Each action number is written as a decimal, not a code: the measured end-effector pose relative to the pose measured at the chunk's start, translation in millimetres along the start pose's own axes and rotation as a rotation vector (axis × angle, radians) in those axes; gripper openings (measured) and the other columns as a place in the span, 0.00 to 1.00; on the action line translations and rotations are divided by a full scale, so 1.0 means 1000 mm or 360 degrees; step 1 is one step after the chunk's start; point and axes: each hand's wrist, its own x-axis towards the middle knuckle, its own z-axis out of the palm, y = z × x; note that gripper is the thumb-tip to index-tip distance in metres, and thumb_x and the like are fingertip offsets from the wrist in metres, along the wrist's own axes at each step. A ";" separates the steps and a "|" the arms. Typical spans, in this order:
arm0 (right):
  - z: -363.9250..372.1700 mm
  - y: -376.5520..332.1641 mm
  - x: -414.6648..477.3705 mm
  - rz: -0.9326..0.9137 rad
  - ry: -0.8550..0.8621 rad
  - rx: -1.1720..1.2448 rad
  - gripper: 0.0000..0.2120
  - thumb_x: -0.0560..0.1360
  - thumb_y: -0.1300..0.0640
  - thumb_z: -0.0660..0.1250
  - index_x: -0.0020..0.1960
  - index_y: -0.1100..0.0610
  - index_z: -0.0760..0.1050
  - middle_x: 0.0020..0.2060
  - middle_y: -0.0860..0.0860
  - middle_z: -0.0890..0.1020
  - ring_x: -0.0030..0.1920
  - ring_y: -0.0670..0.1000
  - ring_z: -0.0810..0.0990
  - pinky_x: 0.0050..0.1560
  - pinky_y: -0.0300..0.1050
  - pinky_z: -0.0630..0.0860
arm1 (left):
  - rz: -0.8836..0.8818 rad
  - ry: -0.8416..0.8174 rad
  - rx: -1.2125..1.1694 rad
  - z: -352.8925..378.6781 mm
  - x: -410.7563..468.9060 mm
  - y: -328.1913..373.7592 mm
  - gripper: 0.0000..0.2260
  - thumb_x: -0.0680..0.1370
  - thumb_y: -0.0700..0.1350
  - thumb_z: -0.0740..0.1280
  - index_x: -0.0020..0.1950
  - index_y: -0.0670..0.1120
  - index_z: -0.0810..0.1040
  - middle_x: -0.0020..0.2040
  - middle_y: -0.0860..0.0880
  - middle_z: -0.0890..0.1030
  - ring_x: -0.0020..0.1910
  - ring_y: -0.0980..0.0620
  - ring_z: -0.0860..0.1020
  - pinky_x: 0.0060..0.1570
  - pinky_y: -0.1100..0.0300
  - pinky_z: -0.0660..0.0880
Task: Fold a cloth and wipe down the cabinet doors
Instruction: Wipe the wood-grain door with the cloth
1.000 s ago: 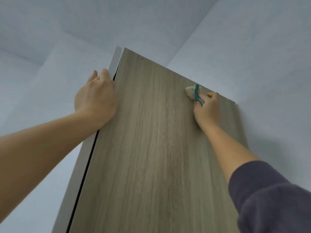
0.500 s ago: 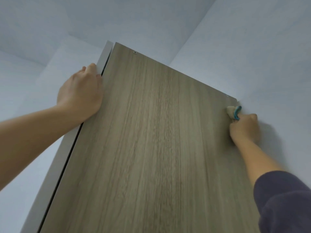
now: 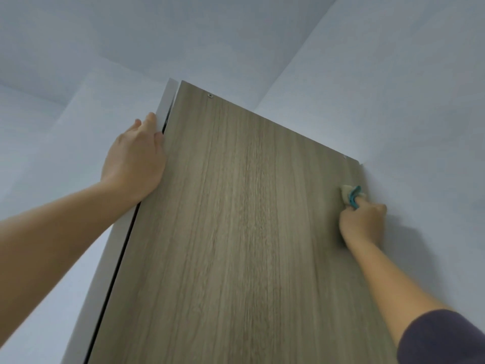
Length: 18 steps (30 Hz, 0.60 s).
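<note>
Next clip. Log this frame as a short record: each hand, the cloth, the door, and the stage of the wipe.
left hand: rests on the white frame beside the door's left edge, high up
right hand: grips the cloth and presses it to the door
cloth: bunched, beige with teal trim, near the door's upper right corner
cabinet door: wood grain, with a dark gap along its left edge
stage: wiping under way at the right edge, next to the wall
</note>
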 end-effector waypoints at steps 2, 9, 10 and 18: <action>0.002 -0.026 -0.016 -0.0123 0.0011 0.0096 0.17 0.75 0.63 0.59 0.62 0.56 0.77 0.53 0.61 0.70 0.48 0.64 0.76 0.54 0.49 0.71 | -0.0047 -0.0016 -0.0081 -0.002 0.000 0.002 0.07 0.82 0.42 0.50 0.46 0.43 0.63 0.43 0.42 0.70 0.41 0.41 0.68 0.39 0.52 0.61; 0.010 -0.147 -0.102 -0.0676 -0.0088 0.0435 0.13 0.76 0.62 0.60 0.57 0.56 0.78 0.49 0.51 0.67 0.39 0.53 0.71 0.43 0.48 0.73 | -0.0209 -0.0269 -0.0234 -0.008 -0.004 0.003 0.15 0.82 0.42 0.49 0.67 0.43 0.63 0.65 0.35 0.70 0.67 0.35 0.65 0.51 0.49 0.65; 0.010 -0.160 -0.114 -0.0756 -0.0099 0.0492 0.14 0.76 0.63 0.60 0.57 0.56 0.79 0.49 0.51 0.67 0.40 0.54 0.72 0.44 0.50 0.74 | -0.0228 -0.0291 -0.0260 -0.010 -0.007 0.003 0.17 0.82 0.42 0.49 0.71 0.44 0.61 0.69 0.36 0.68 0.70 0.36 0.63 0.55 0.49 0.65; 0.010 -0.200 -0.187 -0.1322 -0.0184 0.0710 0.19 0.72 0.67 0.64 0.62 0.58 0.78 0.52 0.56 0.72 0.47 0.57 0.76 0.42 0.46 0.75 | -0.0259 -0.0265 -0.0482 -0.021 -0.042 0.001 0.19 0.83 0.38 0.50 0.74 0.45 0.60 0.75 0.40 0.63 0.77 0.48 0.53 0.66 0.56 0.59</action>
